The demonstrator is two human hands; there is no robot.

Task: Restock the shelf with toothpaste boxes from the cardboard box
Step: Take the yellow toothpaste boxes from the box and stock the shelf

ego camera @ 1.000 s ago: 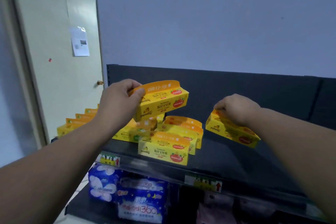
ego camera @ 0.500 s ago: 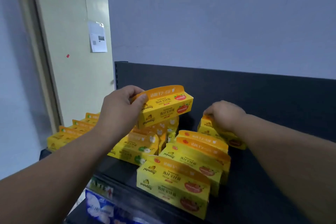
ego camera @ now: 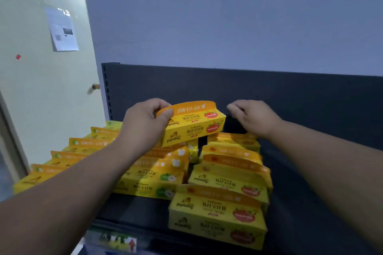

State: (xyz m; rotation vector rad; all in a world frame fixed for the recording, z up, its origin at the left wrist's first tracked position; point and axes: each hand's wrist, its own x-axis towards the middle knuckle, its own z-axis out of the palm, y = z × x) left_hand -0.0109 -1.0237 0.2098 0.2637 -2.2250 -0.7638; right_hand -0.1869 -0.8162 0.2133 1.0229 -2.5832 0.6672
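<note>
While the left hand (ego camera: 145, 124) pinches a raised yellow toothpaste box (ego camera: 192, 124) by its end, the right hand (ego camera: 251, 117) hovers beside it, loosely curled, empty

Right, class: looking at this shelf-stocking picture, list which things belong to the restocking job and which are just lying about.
Part of the job: held toothpaste box, left hand gripping it, right hand, stocked toothpaste boxes, shelf.

Just there: paper notice, door knob, red sticker, price label.

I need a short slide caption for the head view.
Left hand holds a yellow toothpaste box above the stocked shelf; right hand hovers beside it.
</note>
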